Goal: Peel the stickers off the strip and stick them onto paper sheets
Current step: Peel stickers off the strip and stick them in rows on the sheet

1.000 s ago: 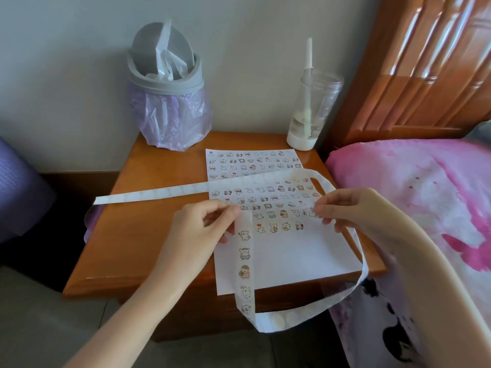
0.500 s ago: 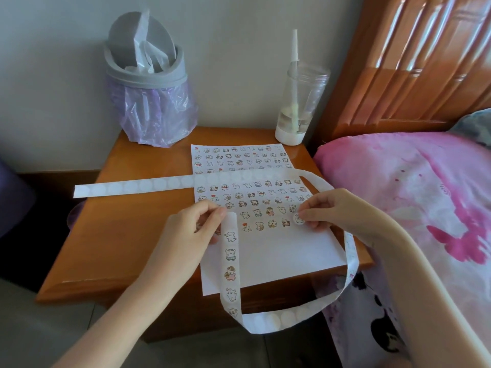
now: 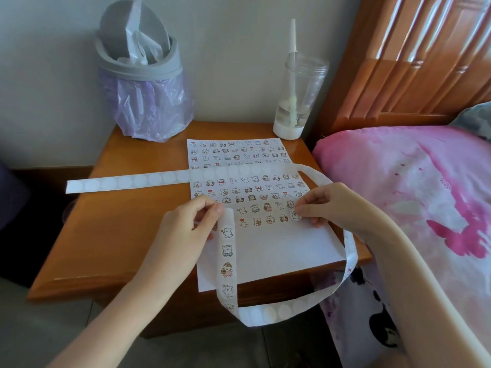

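Left hand (image 3: 186, 229): pinches the sticker strip (image 3: 227, 256) above its near end.
Right hand (image 3: 329, 205): pinches a round sticker (image 3: 295, 215), low over the near paper sheet (image 3: 273, 243).
Setting: wooden nightstand (image 3: 127, 221); second sheet (image 3: 236, 152) farther back.

On the wooden surface (image 3: 127, 208) lie two paper sheets, the near paper sheet (image 3: 268, 243) half filled with rows of small cartoon stickers and the far sheet (image 3: 236, 152) behind it covered with them. The left hand (image 3: 186, 229) pinches the sticker strip (image 3: 227, 261) at its upper end, with the strip hanging over the front edge, looping right and running back across the sheets to the left. The right hand (image 3: 329, 205) presses a round sticker (image 3: 294, 215) onto the near sheet at the end of the lowest row; a grey bin (image 3: 143, 83) with a purple liner and a clear plastic cup (image 3: 299, 94) stand at the back.
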### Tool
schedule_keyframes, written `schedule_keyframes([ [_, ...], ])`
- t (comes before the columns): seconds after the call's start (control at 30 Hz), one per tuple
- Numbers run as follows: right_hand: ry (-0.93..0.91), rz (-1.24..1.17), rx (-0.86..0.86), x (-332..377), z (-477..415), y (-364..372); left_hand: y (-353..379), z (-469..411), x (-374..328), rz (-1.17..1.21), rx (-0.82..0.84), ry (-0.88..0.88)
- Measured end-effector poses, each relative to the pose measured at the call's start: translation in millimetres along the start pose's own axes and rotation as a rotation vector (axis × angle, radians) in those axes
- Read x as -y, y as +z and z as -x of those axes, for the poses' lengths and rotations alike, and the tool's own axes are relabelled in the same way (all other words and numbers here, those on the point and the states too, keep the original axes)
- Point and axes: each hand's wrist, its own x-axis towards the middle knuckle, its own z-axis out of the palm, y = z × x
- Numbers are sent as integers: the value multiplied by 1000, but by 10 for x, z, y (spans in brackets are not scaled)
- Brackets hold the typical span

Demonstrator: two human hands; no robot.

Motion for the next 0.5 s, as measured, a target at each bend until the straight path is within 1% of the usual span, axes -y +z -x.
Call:
schedule_keyframes([
  [0.5,-21,28,-37,-38,-46,36,11,10,-4,2,-22,2],
])
